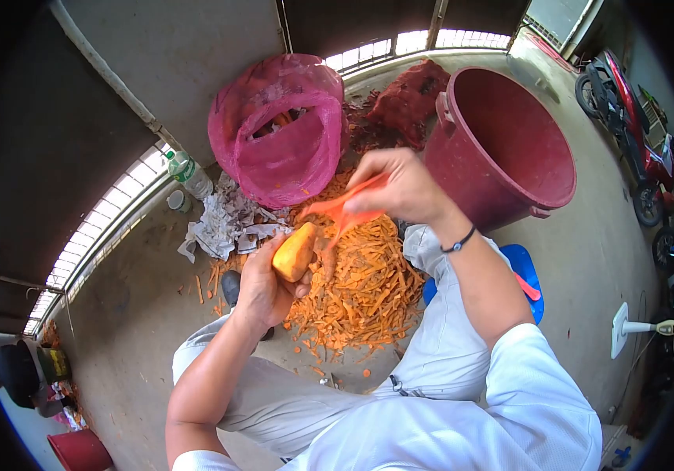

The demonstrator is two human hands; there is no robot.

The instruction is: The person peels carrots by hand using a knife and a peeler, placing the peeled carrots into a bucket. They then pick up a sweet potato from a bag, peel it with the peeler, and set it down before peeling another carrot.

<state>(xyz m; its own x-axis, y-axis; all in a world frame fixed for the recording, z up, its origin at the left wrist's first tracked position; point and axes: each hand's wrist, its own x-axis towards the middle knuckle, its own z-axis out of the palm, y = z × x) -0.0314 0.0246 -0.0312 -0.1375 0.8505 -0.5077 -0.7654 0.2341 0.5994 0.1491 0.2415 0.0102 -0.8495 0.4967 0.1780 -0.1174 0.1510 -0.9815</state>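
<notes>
My left hand (257, 284) is wrapped round a thick, mostly peeled carrot (295, 253), its bare orange-yellow side turned up. Just above and to the right of it, my right hand (406, 187) grips an orange peeler (346, 206), slightly blurred. The peeler's forked head overlaps the space beside the carrot's upper end. Beneath both hands lies a large heap of orange peelings (376, 290), spread over the floor between my legs.
Beyond the heap stands a pink plastic bag (290, 169) with its mouth gathered open. A tilted maroon bin (502, 141) and a red mesh sack (411, 98) are at the back right. Crumpled paper (227, 220) and a green-labelled bottle (188, 174) lie left. A motorcycle (635, 125) stands far right.
</notes>
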